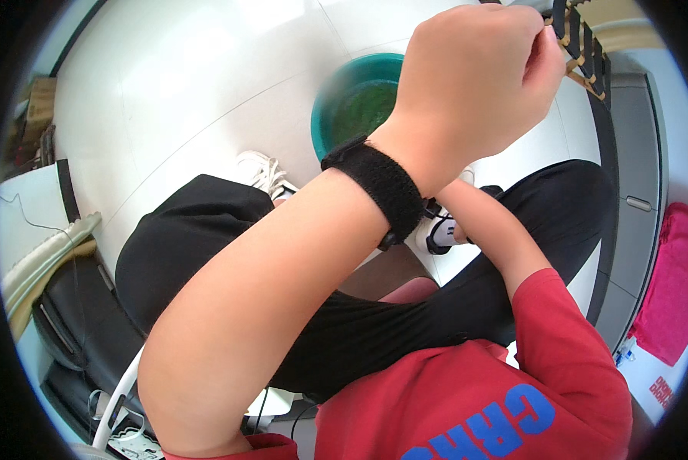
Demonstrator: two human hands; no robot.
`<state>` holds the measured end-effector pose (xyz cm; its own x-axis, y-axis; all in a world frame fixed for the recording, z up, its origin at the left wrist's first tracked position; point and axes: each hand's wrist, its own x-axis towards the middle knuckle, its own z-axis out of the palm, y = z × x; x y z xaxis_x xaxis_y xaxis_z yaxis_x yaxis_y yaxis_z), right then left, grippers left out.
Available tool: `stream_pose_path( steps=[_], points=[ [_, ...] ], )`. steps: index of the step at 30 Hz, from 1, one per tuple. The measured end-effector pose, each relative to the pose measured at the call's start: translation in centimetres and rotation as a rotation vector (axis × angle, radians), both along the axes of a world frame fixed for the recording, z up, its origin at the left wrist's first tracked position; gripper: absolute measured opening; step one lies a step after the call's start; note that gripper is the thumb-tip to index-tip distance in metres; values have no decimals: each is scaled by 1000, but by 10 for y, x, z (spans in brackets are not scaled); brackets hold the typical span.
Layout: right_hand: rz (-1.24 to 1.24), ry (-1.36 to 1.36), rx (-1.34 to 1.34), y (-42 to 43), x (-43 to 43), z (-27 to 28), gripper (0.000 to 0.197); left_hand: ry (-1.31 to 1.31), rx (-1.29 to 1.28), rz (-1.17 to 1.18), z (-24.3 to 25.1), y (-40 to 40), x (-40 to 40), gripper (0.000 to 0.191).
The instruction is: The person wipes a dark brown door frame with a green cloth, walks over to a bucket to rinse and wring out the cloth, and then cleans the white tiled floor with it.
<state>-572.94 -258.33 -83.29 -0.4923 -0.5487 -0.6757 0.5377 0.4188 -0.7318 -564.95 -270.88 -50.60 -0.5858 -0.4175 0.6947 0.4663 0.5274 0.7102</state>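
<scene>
My left hand (476, 75) is raised close to the camera at the upper right, back of the hand up and fingers curled in, with nothing seen in it. A black fabric strap (387, 192) circles that wrist. Behind the hand, a round teal basin (322, 123) stands on the tiled floor, holding something green (367, 109) that looks wet; the hand covers its right part. My right forearm comes in from the right and passes behind the left wrist, which hides my right hand. A thin black cable (438, 214) shows near there.
My feet, in white sneakers (261, 171), are on the floor below the basin. A grey cabinet (637, 144) and bright pink cloth (671, 287) are at the right. A black rack with wooden slats (585, 57) stands upper right. Black padded seating (85, 310) and a cardboard box (40, 106) are left.
</scene>
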Motion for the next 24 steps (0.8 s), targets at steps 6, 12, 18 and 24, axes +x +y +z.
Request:
stream_pose_path(
  steps=[6, 12, 18, 24],
  points=[
    [231, 396, 287, 19, -3, -32, 45, -56, 64, 25, 4, -1, 2, 23],
    [523, 715, 453, 29, 2, -51, 44, -68, -40, 50, 3, -2, -1, 22],
    [669, 812, 484, 30, 5, -56, 43, -109, -134, 24, 5, -6, -3, 20],
    [613, 728, 463, 34, -4, -51, 43, -132, -239, 173, -11, 7, -23, 27]
  ],
)
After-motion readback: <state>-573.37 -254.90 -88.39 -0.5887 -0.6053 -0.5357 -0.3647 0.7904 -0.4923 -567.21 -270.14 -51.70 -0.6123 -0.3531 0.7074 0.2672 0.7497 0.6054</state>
